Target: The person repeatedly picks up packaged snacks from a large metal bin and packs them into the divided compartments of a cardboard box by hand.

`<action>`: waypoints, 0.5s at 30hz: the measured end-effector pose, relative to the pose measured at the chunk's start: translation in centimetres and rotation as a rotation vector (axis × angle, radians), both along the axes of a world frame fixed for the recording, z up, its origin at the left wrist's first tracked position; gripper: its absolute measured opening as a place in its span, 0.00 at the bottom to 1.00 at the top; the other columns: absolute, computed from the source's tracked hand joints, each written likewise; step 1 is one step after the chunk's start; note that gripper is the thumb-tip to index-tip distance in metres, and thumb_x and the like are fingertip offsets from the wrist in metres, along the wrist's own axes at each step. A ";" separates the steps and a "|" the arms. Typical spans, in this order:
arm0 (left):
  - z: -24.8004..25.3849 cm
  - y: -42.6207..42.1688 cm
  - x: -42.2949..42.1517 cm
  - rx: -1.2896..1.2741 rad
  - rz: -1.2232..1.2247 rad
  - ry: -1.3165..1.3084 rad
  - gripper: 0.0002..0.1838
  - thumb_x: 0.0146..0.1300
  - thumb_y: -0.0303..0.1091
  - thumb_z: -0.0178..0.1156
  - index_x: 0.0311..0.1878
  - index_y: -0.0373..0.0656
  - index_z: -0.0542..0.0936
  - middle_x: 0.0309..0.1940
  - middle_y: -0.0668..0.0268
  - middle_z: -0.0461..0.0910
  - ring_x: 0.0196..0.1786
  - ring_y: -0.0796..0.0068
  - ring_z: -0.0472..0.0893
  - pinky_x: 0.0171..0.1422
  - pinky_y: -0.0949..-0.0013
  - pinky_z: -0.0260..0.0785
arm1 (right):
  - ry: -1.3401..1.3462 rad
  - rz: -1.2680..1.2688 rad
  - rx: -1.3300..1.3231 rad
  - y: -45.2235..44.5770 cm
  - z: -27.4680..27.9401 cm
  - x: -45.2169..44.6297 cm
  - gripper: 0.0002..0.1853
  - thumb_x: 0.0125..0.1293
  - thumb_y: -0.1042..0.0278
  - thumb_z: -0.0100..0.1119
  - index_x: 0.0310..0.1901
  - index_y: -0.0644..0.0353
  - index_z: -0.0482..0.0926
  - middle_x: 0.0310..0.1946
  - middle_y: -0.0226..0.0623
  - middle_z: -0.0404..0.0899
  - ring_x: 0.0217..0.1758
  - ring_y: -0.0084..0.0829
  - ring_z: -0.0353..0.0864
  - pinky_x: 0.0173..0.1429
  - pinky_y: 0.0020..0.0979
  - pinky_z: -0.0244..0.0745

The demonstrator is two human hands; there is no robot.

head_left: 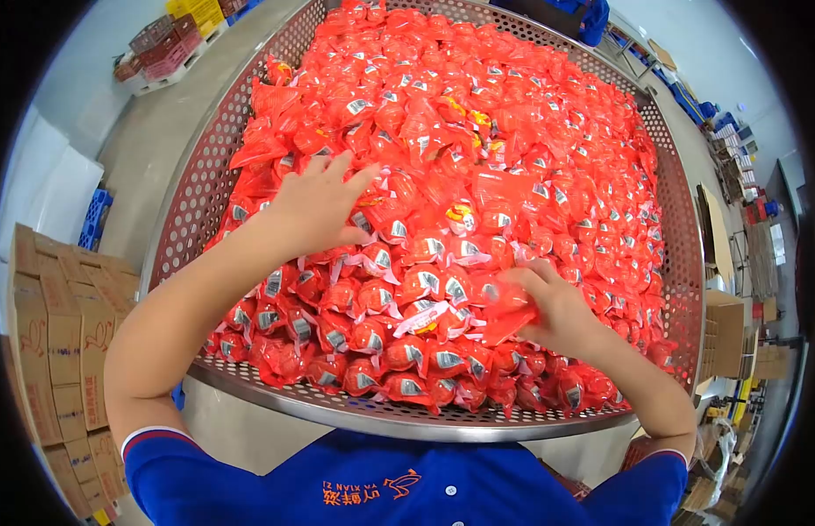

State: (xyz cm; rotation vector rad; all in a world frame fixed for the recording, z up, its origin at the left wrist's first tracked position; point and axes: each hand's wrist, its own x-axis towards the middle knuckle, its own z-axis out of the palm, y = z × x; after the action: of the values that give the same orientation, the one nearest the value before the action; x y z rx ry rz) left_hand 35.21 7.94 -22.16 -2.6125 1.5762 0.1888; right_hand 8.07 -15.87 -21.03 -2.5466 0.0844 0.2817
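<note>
Reaching across a perforated metal bin (442,430) of barcoded red packets (407,355), left hand (315,208) spread wide, right hand (552,307) gripped a red plastic wrapper (507,319).

Red wrapped packets (422,282), barcode-labelled, heaped in perforated metal tray (197,206)

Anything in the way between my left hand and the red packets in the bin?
Nothing visible. The left hand is already over the red packets, fingers spread, with the forearm reaching in above the wall of the bin. The right hand is off to the side, not between them.
</note>
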 end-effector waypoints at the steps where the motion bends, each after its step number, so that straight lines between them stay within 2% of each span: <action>1: -0.6 -0.5 0.3 -0.023 -0.005 -0.005 0.48 0.57 0.56 0.71 0.77 0.52 0.61 0.73 0.48 0.61 0.71 0.44 0.67 0.66 0.45 0.71 | 0.002 0.001 0.000 0.6 0.3 1.2 0.37 0.52 0.69 0.74 0.65 0.54 0.69 0.57 0.53 0.72 0.62 0.54 0.75 0.65 0.43 0.74; 2: -1.6 -0.6 0.8 -0.119 -0.032 -0.014 0.42 0.60 0.53 0.69 0.75 0.53 0.64 0.67 0.50 0.70 0.67 0.46 0.71 0.64 0.48 0.72 | 0.022 0.077 0.039 1.0 0.7 2.5 0.40 0.54 0.62 0.75 0.68 0.54 0.67 0.58 0.54 0.72 0.63 0.55 0.74 0.67 0.45 0.72; 3: -2.1 -1.0 1.5 -0.119 -0.026 -0.016 0.42 0.60 0.53 0.69 0.75 0.53 0.64 0.67 0.50 0.70 0.67 0.46 0.71 0.64 0.48 0.72 | 0.041 0.156 0.077 1.3 1.1 3.8 0.43 0.55 0.54 0.76 0.71 0.54 0.65 0.60 0.55 0.72 0.64 0.56 0.72 0.68 0.47 0.70; 4: -2.5 -1.6 2.7 -0.071 -0.007 0.050 0.38 0.61 0.50 0.68 0.73 0.52 0.66 0.62 0.51 0.74 0.64 0.47 0.73 0.62 0.50 0.73 | 0.075 0.241 0.039 1.4 1.5 4.9 0.45 0.57 0.48 0.75 0.72 0.57 0.66 0.64 0.54 0.70 0.69 0.54 0.69 0.72 0.48 0.65; 5: -3.1 -2.0 3.6 -0.022 0.012 0.121 0.34 0.63 0.48 0.67 0.70 0.52 0.68 0.57 0.53 0.79 0.61 0.48 0.75 0.61 0.51 0.73 | 0.080 0.249 0.044 1.0 1.1 6.0 0.45 0.57 0.48 0.75 0.72 0.57 0.66 0.64 0.54 0.70 0.69 0.54 0.69 0.72 0.48 0.65; 6: -4.3 -1.5 4.6 -0.212 -0.030 0.135 0.28 0.65 0.43 0.65 0.66 0.49 0.71 0.48 0.56 0.82 0.57 0.51 0.78 0.58 0.52 0.74 | 0.065 0.299 0.011 0.5 0.4 7.1 0.44 0.58 0.46 0.73 0.71 0.58 0.67 0.65 0.54 0.69 0.70 0.53 0.68 0.73 0.48 0.64; 7: -4.0 -1.6 5.0 -0.207 -0.023 0.141 0.28 0.65 0.43 0.65 0.66 0.49 0.71 0.48 0.56 0.82 0.57 0.51 0.78 0.58 0.52 0.74 | 0.048 0.349 -0.022 0.2 0.3 8.5 0.43 0.60 0.44 0.72 0.71 0.59 0.67 0.66 0.54 0.68 0.71 0.52 0.67 0.74 0.48 0.62; 8: -3.5 -1.7 5.3 -0.243 0.065 0.163 0.27 0.65 0.42 0.65 0.66 0.48 0.71 0.49 0.56 0.82 0.57 0.51 0.77 0.58 0.53 0.74 | 0.160 0.234 0.056 0.1 1.0 10.3 0.41 0.65 0.37 0.64 0.70 0.59 0.69 0.68 0.55 0.67 0.73 0.50 0.64 0.75 0.47 0.61; 9: -3.3 -1.7 5.8 -0.279 0.153 0.182 0.27 0.66 0.42 0.65 0.66 0.47 0.72 0.50 0.56 0.82 0.57 0.52 0.77 0.59 0.54 0.73 | 0.163 0.239 0.062 -0.6 0.3 11.7 0.41 0.65 0.37 0.64 0.70 0.59 0.69 0.68 0.55 0.67 0.73 0.50 0.64 0.75 0.47 0.61; 10: -3.8 -1.5 6.4 -0.409 0.102 0.033 0.26 0.66 0.41 0.64 0.65 0.45 0.72 0.51 0.57 0.82 0.58 0.53 0.77 0.60 0.55 0.73 | 0.104 0.179 0.004 -1.2 -1.0 13.1 0.44 0.64 0.31 0.59 0.70 0.61 0.69 0.69 0.57 0.66 0.74 0.54 0.62 0.76 0.49 0.60; 11: -4.3 -1.1 7.1 -0.406 0.108 0.032 0.26 0.66 0.41 0.64 0.65 0.45 0.72 0.51 0.57 0.82 0.58 0.53 0.77 0.60 0.55 0.73 | 0.045 0.119 -0.054 -1.6 -2.2 13.9 0.48 0.64 0.25 0.54 0.70 0.63 0.69 0.70 0.60 0.65 0.76 0.58 0.59 0.76 0.52 0.60; 13: -4.5 -0.7 7.9 -0.444 0.144 -0.066 0.26 0.67 0.39 0.63 0.66 0.45 0.72 0.53 0.57 0.81 0.59 0.52 0.77 0.61 0.54 0.72 | 0.079 0.091 -0.121 -0.4 -3.9 15.2 0.49 0.63 0.23 0.52 0.69 0.64 0.70 0.69 0.59 0.65 0.76 0.59 0.59 0.76 0.53 0.60; 14: -5.3 -0.7 8.3 -0.435 0.120 -0.204 0.26 0.66 0.41 0.64 0.65 0.48 0.73 0.54 0.58 0.80 0.59 0.54 0.77 0.60 0.55 0.73 | 0.114 0.053 -0.188 0.3 -4.7 15.8 0.51 0.62 0.20 0.50 0.68 0.65 0.71 0.69 0.58 0.66 0.75 0.60 0.58 0.75 0.54 0.60; 15: -5.2 -0.6 7.7 -0.433 0.123 -0.202 0.26 0.66 0.41 0.64 0.65 0.48 0.73 0.54 0.58 0.80 0.59 0.54 0.77 0.60 0.55 0.73 | 0.117 0.055 -0.186 0.8 -5.4 16.3 0.51 0.62 0.20 0.50 0.68 0.65 0.71 0.69 0.58 0.66 0.75 0.60 0.58 0.75 0.54 0.60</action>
State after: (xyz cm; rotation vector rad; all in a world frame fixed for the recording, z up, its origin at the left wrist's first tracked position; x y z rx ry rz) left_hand 42.91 7.32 -27.34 -2.9254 1.5277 -0.4451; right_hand 24.42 -15.10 -26.46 -2.7182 0.0887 0.4646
